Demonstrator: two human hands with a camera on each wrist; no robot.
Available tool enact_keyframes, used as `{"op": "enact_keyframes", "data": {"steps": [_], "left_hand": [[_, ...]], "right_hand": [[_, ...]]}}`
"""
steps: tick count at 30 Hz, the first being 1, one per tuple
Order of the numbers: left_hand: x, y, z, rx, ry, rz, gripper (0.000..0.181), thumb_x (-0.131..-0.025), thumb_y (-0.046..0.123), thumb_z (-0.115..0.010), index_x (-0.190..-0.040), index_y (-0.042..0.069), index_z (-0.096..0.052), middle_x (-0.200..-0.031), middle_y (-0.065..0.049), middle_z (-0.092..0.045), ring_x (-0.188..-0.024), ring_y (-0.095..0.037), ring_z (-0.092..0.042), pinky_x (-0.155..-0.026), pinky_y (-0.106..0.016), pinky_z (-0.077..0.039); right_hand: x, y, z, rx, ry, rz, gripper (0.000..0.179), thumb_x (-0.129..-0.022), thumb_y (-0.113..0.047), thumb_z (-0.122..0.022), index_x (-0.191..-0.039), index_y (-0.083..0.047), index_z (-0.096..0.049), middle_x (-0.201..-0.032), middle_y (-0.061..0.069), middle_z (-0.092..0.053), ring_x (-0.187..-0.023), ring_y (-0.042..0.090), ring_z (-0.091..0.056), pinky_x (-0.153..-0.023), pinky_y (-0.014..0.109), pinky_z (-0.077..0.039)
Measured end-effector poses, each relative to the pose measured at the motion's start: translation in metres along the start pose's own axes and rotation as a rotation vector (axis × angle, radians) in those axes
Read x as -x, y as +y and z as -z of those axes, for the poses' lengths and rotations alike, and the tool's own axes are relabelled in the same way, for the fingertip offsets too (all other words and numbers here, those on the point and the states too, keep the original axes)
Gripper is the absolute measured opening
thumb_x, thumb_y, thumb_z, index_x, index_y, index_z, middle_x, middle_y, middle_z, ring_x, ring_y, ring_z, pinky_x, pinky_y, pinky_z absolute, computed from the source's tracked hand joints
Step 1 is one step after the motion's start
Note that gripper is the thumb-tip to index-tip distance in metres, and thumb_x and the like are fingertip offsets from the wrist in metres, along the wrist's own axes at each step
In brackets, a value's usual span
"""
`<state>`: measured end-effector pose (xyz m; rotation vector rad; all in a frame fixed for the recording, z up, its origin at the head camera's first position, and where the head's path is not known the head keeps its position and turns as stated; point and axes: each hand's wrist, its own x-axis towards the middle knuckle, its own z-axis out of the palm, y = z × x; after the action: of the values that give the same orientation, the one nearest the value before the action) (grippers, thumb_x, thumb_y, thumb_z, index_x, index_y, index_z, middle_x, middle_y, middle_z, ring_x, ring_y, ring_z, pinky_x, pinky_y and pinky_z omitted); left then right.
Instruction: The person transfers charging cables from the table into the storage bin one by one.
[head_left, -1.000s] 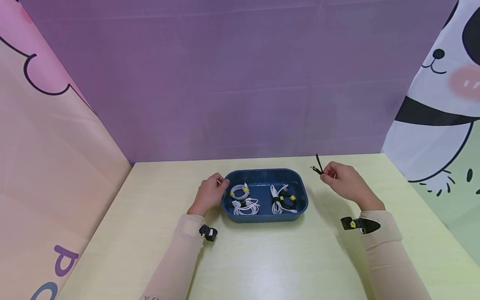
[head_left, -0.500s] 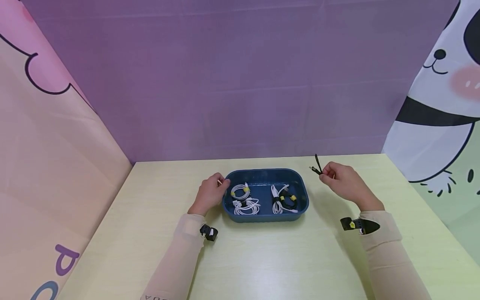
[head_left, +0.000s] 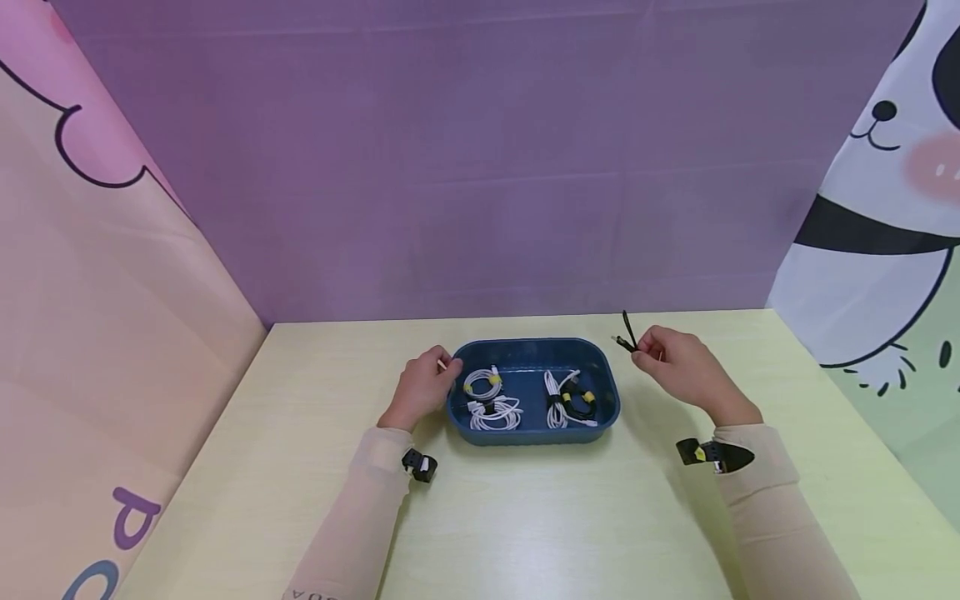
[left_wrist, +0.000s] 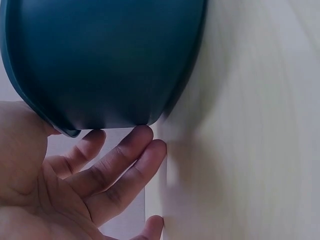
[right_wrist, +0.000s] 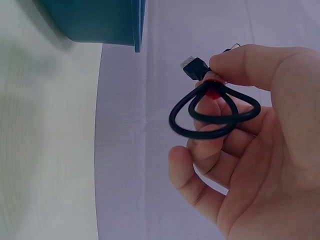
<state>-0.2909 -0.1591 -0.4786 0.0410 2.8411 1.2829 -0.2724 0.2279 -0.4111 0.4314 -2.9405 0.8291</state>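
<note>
A dark blue plastic bin sits on the table. At its left end my left hand holds the rim, thumb over it and fingers against the outer wall. To the right of the bin, my right hand pinches a short black USB cable between thumb and fingers, above the table. A red tie gathers the cable into loops, and its metal plug sticks out. Inside the bin lie a pale coil with yellow ties, two white cable bundles and a black coil with yellow ties.
The light wooden table carries the bin near its back edge. A purple cloth hangs behind it, with printed cloths at the left and right. Each wrist wears a small black camera.
My right hand has moved slightly left toward the bin with the black USB cable. The left hand stays on the bin's rim; the whole view has shifted a little.
</note>
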Motion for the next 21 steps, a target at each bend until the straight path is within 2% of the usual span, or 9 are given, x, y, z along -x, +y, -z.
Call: {"op": "enact_keyframes", "data": {"steps": [11, 21], "left_hand": [[0.001, 0.0007, 0.0003, -0.01, -0.004, 0.004, 0.027, -0.104, 0.035, -0.056, -0.1, 0.009, -0.059, -0.073, -0.005, -0.057, -0.057, -0.018, -0.052, -0.053, -0.028, -0.04], [-0.0002, -0.0013, -0.0004, -0.04, 0.002, 0.001, 0.027, -0.104, 0.036, -0.055, -0.1, 0.009, -0.06, -0.079, -0.006, -0.06, -0.066, -0.02, -0.054, -0.057, -0.029, -0.04]], "right_hand": [[-0.0008, -0.0076, -0.0038, -0.011, 0.002, 0.013, 0.012, -0.1, -0.02, -0.063, -0.098, -0.007, -0.064, -0.08, 0.004, -0.063, -0.072, 0.019, -0.052, -0.065, 0.033, -0.042], [-0.0016, -0.0097, -0.0088, -0.021, 0.003, 0.027, 0.013, -0.1, -0.02, -0.063, -0.099, -0.007, -0.064, -0.079, 0.004, -0.062, -0.071, 0.018, -0.051, -0.064, 0.032, -0.042]]}}
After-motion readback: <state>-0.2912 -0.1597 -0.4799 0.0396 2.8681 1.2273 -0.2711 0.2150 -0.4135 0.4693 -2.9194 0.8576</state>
